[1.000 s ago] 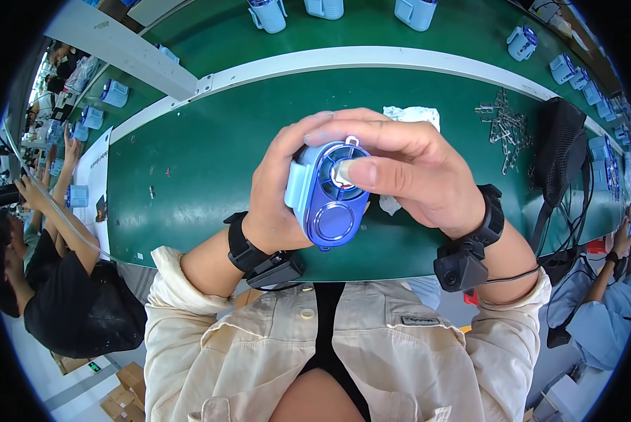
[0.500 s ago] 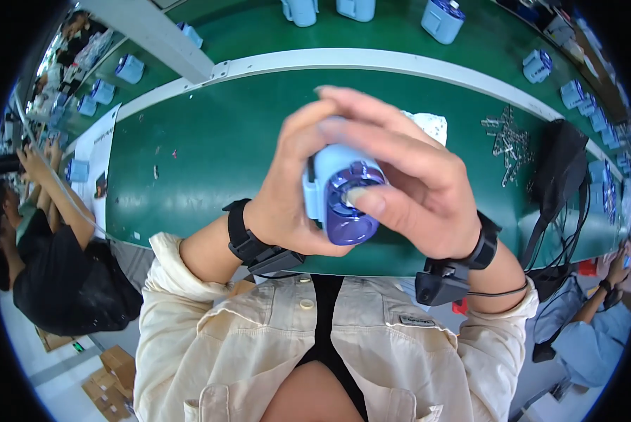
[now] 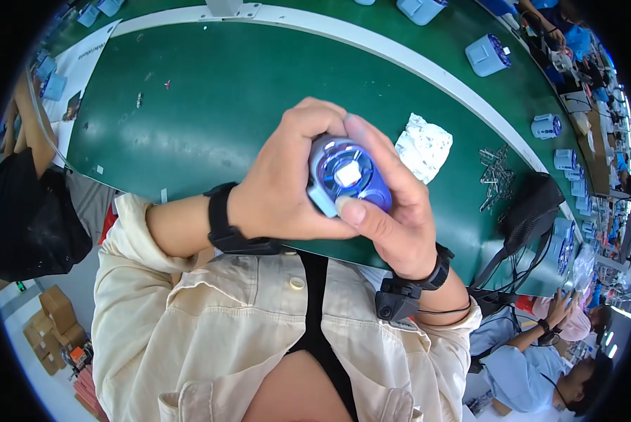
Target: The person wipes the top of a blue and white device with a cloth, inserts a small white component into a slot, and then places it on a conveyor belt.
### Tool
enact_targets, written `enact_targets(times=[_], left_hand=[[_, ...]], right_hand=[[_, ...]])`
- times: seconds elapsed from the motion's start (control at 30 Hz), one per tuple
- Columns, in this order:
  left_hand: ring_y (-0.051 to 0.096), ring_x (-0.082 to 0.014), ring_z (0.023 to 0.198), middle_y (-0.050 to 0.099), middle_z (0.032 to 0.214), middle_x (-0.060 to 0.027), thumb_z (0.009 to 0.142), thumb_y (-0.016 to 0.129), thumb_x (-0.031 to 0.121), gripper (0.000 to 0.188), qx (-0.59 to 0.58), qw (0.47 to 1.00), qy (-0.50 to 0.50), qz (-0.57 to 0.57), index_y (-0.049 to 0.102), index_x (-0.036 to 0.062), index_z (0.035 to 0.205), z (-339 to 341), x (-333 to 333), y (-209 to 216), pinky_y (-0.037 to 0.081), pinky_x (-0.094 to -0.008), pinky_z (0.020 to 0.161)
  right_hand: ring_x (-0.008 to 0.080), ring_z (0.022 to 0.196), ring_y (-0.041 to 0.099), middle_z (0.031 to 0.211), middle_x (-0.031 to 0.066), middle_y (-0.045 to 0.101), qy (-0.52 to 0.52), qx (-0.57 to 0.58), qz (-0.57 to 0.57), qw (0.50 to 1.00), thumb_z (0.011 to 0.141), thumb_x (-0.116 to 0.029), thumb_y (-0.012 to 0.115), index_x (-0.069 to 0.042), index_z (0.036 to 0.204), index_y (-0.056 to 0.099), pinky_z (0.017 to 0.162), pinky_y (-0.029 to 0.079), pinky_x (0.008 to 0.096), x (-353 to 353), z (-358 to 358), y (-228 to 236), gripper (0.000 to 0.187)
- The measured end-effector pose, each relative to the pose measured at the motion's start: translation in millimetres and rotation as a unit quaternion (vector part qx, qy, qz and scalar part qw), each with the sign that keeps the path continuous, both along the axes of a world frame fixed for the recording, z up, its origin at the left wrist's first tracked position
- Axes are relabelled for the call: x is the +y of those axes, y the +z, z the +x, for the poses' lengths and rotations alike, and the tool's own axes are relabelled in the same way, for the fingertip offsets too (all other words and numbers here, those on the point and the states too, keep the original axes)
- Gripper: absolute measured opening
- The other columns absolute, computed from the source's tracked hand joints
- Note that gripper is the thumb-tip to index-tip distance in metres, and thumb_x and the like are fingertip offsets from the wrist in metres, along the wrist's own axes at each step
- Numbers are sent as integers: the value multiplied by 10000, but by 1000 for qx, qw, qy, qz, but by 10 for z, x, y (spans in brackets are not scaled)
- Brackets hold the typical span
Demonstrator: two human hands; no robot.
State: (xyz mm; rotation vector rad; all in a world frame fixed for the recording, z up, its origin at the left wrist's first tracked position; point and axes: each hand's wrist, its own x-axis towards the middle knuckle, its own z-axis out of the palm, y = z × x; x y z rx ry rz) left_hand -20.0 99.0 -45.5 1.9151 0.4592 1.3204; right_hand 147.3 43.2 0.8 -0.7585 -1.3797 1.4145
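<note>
Both my hands hold a light-blue plastic device point(image 3: 369, 186) above the near part of the green table point(image 3: 210, 119). Its see-through purple end faces up, with a round spoked opening and a white square piece in the middle. My left hand point(image 3: 276, 186) wraps round the device's left side. From the right, my right hand point(image 3: 401, 204) closes on it, fingers along the far side and thumb on the near rim. Most of the light-blue body is hidden by my hands.
To the right lie a crumpled white sheet point(image 3: 424, 149), a pile of small metal parts point(image 3: 495, 176) and a black mesh bag point(image 3: 530, 214) with cables. Similar light-blue devices point(image 3: 487, 55) stand beyond the white rail point(image 3: 371, 42). Co-workers sit at both sides.
The view has turned to the right. My right thumb has slid from the device's middle to its near rim, baring the white square piece. The device's purple end is tipped more toward me.
</note>
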Motion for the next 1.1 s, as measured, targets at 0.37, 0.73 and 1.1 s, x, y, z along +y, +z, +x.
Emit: enact_targets(times=[0.37,0.73,1.1], left_hand=[[435,-286,1109,414,1209,-177,888,639,215,445,43,933,-172,-314,393,22,1204,-247,42,249,366,-375,966],[369,-365,1240,360,1279,-268,900,613,239,418,92,953,-218,-192,390,37,1190,-264,115,122,341,-474,1015],[308,-385,1288,319,1296,-289,897,605,207,370,105,945,-240,-195,409,45,1166,-293,151,189,367,-539,1010]], right_hand=[[316,1296,423,1422,204,346,16,-107,-21,994,699,-241,837,-4,1430,405,1048,375,401,191,121,-198,881],[394,1312,361,1429,265,273,75,-196,39,977,608,-428,838,44,1445,343,1079,295,456,272,141,-257,1080],[410,1320,353,1437,280,250,82,-164,95,978,652,-410,820,59,1446,334,1076,309,477,311,141,-310,1042]])
